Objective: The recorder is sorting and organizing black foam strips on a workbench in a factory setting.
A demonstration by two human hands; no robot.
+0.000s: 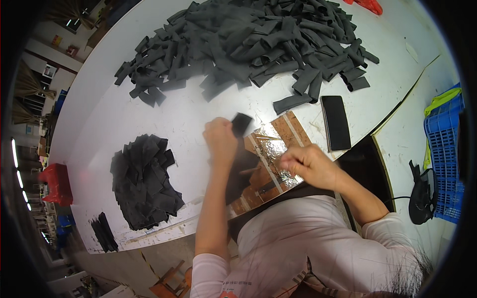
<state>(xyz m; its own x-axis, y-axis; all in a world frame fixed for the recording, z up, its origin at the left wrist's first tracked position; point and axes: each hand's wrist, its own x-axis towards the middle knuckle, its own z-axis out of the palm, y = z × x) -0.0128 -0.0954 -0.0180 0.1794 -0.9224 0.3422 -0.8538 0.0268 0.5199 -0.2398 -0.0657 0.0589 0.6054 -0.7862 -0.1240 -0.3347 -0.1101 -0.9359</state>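
My left hand (220, 139) is closed on a small black fabric piece (241, 124), which sticks out past its fingers to the right. Beneath and to the right lies a brown board (292, 130) with pale strips and a shiny silvery patch (271, 144). Over the board's right edge, my right hand (309, 165) is pinched shut; what its fingers hold, if anything, cannot be made out. A large heap of dark grey fabric tubes (238, 44) covers the far part of the table. Left of my left forearm sits a pile of flat black fabric pieces (144, 184).
A black phone (336, 123) lies right of the board on the white table (99, 124). A small black bundle (104, 232) rests at the near left edge. Beyond it stands a red container (57, 185). At right are a blue plastic crate (443, 154) and a black corded object (422, 198).
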